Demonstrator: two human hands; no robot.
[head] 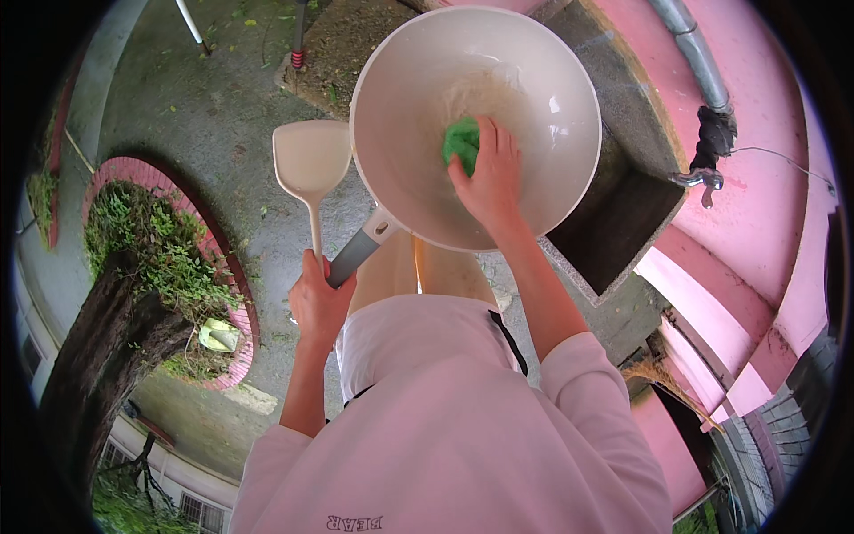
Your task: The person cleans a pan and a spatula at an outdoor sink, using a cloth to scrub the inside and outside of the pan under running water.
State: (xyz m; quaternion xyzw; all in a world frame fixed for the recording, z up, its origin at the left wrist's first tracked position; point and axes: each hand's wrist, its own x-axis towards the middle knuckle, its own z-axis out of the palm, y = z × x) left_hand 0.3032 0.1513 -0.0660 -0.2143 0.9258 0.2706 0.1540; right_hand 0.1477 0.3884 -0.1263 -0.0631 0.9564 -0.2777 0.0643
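My left hand (320,294) grips the grey handle (353,257) of a cream-coloured wok (400,133) together with the thin handle of a beige spatula (312,160). The spatula's broad blade points up, just left of the wok's rim. Inside the wok, my right hand (490,177) holds a green scouring pad (462,143) against the inner surface. A shallow pool of brownish water lies around the middle of the wok, and wet highlights show on its right wall. My right fingertips partly cover the pad.
A stone sink basin (614,220) stands to the right behind the wok. Above it, a metal tap (700,179) juts from a pink wall (734,253). At left, a pink brick-edged planter (243,294) surrounds a leaning tree trunk (113,340). Wet concrete ground (220,120) spreads beyond.
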